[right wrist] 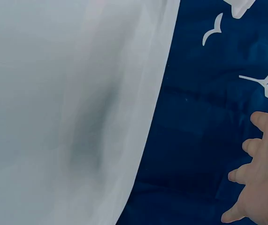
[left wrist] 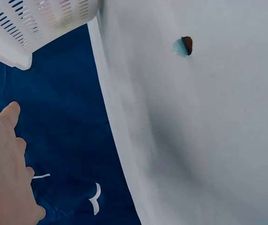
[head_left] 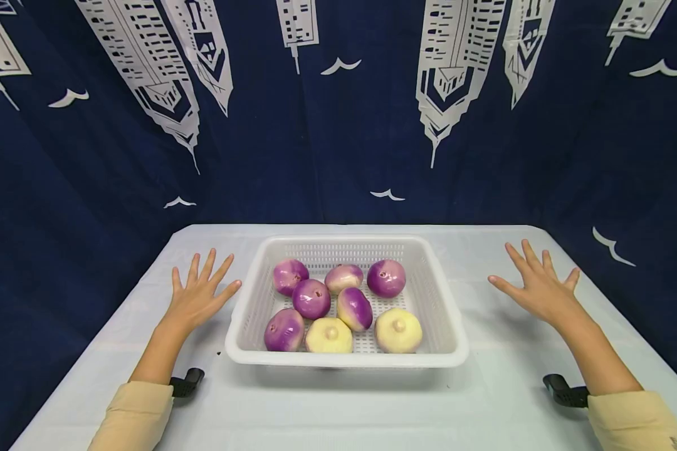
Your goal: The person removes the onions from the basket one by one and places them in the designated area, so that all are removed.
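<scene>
A white plastic basket (head_left: 346, 359) with slotted walls stands in the middle of the table. Several glossy turnips lie inside it: purple ones such as this turnip (head_left: 311, 299) and, toward the front, two with pale yellowish sides up, one a turnip (head_left: 398, 331) at the right. To the left of the basket hovers my left hand (head_left: 197, 300), fingers spread, holding nothing. My right hand (head_left: 544, 291) is held over the table's right side, farther from the basket, also with spread fingers and nothing in it. The left wrist view catches a corner of the basket (left wrist: 54, 28).
A white cloth covers the table (head_left: 338, 413). Behind it hangs a dark blue curtain (head_left: 316, 156) with white building and bird prints. A small brown and light-blue speck (left wrist: 183, 46) lies on the cloth. Each wrist wears a black device, such as the left wrist device (head_left: 187, 383).
</scene>
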### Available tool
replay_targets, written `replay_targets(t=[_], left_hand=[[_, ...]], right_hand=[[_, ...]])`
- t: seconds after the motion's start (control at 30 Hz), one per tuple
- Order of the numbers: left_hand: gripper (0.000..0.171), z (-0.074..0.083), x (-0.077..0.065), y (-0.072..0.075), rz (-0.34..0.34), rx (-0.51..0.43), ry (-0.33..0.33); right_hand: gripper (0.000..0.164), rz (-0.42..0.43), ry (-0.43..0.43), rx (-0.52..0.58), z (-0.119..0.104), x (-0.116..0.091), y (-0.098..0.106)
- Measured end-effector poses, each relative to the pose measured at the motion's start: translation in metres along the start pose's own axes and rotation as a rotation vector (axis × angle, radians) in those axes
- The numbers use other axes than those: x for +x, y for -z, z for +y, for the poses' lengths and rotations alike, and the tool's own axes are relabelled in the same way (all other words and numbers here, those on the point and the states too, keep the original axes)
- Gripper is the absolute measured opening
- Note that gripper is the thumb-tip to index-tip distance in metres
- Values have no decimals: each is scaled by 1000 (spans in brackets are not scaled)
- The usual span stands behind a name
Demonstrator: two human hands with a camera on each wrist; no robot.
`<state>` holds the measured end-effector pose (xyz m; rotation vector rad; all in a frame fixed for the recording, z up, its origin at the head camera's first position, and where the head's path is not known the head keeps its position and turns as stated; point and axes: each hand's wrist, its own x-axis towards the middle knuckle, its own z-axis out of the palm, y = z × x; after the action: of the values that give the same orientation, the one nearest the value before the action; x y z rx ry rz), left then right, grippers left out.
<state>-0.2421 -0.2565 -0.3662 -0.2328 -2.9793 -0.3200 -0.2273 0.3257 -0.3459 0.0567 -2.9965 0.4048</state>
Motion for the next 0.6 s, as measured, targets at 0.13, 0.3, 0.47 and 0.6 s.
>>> replay_targets(t=[0.13, 0.3, 0.47, 0.6], left_hand=[[70, 0, 0, -1, 6, 0, -10], [67, 0, 0, 0, 35, -6, -27], [64, -1, -1, 1, 52, -31, -36], [64, -1, -1, 1, 53, -46, -30]], right_hand=[[88, 5, 0, 4, -1, 0, 0], [89, 14, -1, 6, -3, 0, 1], [88, 17, 6, 6, -7, 0, 2], [87, 27, 12, -2, -11, -1, 1]])
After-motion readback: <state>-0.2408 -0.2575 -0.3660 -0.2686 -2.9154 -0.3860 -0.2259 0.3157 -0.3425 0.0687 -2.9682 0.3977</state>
